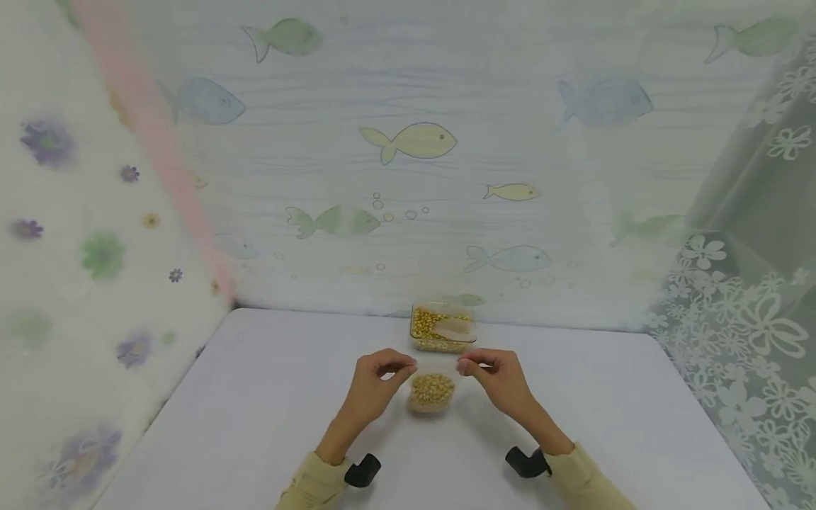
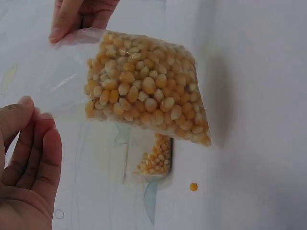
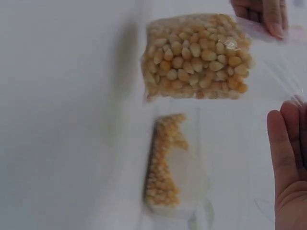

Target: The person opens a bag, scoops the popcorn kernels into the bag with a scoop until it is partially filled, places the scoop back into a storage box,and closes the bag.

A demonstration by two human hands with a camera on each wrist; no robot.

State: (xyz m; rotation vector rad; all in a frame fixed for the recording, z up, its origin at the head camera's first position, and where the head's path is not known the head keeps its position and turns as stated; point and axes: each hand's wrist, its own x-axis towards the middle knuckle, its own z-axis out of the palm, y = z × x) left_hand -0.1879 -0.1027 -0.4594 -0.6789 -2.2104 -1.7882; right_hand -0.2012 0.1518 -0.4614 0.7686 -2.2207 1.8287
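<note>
A clear plastic bag of corn kernels (image 1: 431, 391) hangs between my two hands, close over the white table, its filled part at the bottom. My left hand (image 1: 376, 386) pinches the bag's upper left corner between thumb and fingertips. At the opposite upper corner my right hand (image 1: 502, 381) pinches the plastic the same way. The wrist views show the kernels, pale yellow with a few deeper orange, packed in the lower part of the bag (image 2: 144, 86). Above them the transparent upper part (image 3: 271, 62) is stretched between the hands.
Behind the bag, near the table's far edge, stands a clear rectangular container (image 1: 443, 343) with more corn kernels and a pale, smooth-looking thing (image 1: 454, 328) inside. One loose kernel (image 2: 194, 186) lies on the table (image 1: 268, 397). A fish-patterned curtain (image 1: 408, 92) hangs beyond.
</note>
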